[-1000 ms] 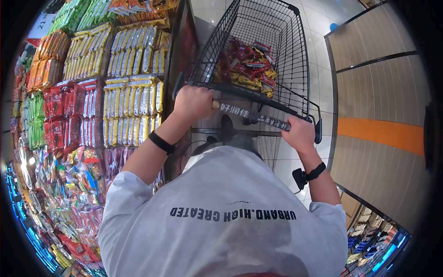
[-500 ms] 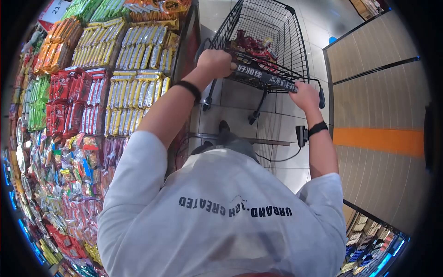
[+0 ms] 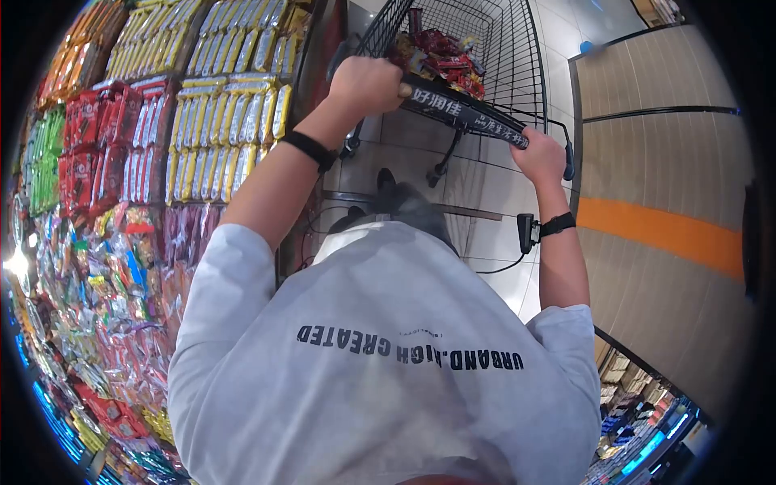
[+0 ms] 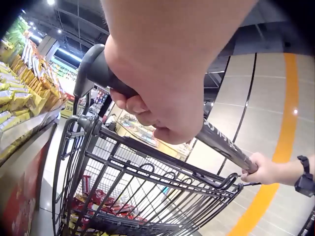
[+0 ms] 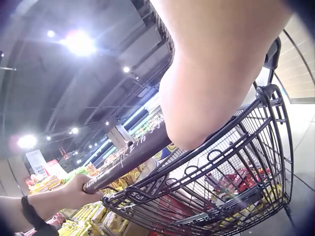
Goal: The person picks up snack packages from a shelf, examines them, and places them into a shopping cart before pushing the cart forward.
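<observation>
A black shopping cart (image 3: pixel 524 77) stands ahead of the person, its dark handlebar (image 3: pixel 465 111) crossing in front of the body with white lettering on it. The left hand (image 3: pixel 368 85) grips the bar's left end, and in the left wrist view its fingers (image 4: pixel 135 104) curl under the bar. The right hand (image 3: pixel 540 155) holds the opposite end, close to the cart's corner. From the right wrist camera, the back of that hand (image 5: pixel 197 108) hides its fingers. Red and yellow snack packets (image 3: pixel 444 61) lie heaped inside the cart basket.
Along the left runs a display of yellow and silver packets (image 3: pixel 230 113), red packets (image 3: pixel 97 145) and loose wrapped sweets (image 3: pixel 113 299). A beige panelled wall (image 3: pixel 655 153) with an orange stripe (image 3: pixel 663 234) borders the right. Pale floor tiles (image 3: pixel 501 242) lie between them.
The cart handle and both hands have moved forward, away from the torso, with the arms stretching out. The display and wall have shifted in view. Both hands keep their grip on the bar.
</observation>
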`<state>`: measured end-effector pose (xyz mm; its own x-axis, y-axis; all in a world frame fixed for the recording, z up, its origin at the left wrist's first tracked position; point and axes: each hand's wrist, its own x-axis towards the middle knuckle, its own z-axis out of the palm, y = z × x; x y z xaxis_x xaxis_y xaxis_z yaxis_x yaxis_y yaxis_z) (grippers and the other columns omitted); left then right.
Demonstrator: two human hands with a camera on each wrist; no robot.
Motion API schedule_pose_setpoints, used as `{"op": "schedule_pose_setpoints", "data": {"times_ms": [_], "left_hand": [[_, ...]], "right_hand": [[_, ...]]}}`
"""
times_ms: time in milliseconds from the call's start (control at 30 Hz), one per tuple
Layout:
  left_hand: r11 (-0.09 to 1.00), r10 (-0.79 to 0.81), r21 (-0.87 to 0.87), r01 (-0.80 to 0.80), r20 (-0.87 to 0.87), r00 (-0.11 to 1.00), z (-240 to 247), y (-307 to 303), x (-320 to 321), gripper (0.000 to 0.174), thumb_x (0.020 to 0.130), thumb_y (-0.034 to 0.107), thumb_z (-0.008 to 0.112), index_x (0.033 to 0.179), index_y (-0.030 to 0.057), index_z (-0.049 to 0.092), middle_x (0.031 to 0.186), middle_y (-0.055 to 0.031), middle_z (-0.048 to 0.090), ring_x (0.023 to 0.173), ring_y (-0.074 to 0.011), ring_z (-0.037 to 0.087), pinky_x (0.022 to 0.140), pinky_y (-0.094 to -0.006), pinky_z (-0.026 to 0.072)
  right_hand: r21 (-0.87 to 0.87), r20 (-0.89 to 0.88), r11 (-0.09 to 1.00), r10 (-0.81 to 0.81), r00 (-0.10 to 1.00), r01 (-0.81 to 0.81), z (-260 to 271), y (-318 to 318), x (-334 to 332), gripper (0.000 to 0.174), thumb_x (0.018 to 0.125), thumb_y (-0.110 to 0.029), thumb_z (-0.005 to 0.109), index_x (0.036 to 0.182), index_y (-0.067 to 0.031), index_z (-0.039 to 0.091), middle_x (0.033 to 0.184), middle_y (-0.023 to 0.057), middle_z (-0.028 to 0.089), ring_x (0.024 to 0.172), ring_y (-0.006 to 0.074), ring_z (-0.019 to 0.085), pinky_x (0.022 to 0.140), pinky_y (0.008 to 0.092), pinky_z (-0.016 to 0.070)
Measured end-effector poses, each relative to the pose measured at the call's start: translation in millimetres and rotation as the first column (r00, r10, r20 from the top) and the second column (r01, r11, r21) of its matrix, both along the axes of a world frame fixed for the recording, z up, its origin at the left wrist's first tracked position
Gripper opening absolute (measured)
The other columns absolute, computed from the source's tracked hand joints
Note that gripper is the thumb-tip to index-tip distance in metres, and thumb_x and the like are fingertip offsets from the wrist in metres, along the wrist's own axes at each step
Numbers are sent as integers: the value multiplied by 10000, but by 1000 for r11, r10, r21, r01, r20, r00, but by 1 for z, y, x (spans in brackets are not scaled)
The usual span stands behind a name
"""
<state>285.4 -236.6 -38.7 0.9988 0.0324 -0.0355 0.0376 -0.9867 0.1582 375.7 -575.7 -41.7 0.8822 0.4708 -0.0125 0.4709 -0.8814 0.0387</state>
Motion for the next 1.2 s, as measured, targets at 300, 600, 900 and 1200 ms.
{"op": "schedule_pose_setpoints", "data": {"times_ms": [300,600,900,1200], "left_hand": [[1000,-16,3,16,27,1000,-12,6,4,217,789,319,688,881,138,763,841,-88,738,798,-296,724,723,-424,580],[999,-30,29,28,80,996,-2,2,-2,209,792,313,700,889,141,767,823,-74,743,780,-278,733,700,-414,589],[997,-43,-56,45,30,999,15,11,-1,298,855,391,676,796,112,762,826,-104,752,811,-274,738,700,-406,560],[999,-37,-39,36,-27,999,14,6,1,286,863,375,665,836,106,756,861,-107,754,823,-280,737,710,-412,567]], "right_hand": [[-77,-4,995,-63,998,63,-3,4,4,244,827,-411,684,876,-173,693,804,116,712,817,360,689,695,475,542],[-128,-171,989,-98,980,77,13,13,6,266,815,-395,674,886,-139,681,864,133,713,879,369,678,759,463,533],[-151,-258,986,-110,960,72,17,18,14,296,794,-402,640,906,-132,685,866,134,705,879,351,677,770,438,527],[-160,-220,980,-155,963,121,19,19,7,318,808,-435,656,930,-144,697,879,124,718,891,343,685,772,434,529]]}}
